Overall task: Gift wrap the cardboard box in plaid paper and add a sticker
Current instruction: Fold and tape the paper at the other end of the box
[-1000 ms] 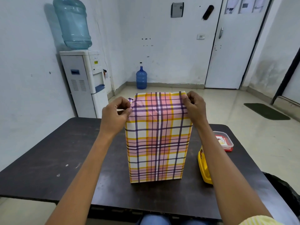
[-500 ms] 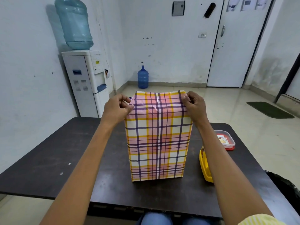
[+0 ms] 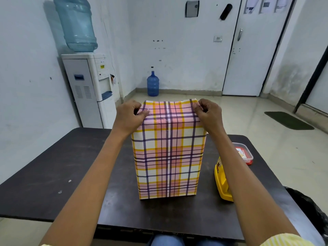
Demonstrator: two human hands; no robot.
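Both forearms reached forward over the near edge of the dark table (image 3: 53,183), roughly parallel, and met the top of the plaid-wrapped box (image 3: 168,157). The left hand (image 3: 128,115) had its fingers curled and pinched the paper at the top left corner, thumb laid along the fold. The right hand (image 3: 209,114) was curled likewise, pinching the paper at the top right corner. The box stood upright on end at the table's middle, between the arms. A yellow plastic object (image 3: 221,183) lay near its right side, partly hidden by the right forearm, a clear lidded container (image 3: 244,153) beyond it
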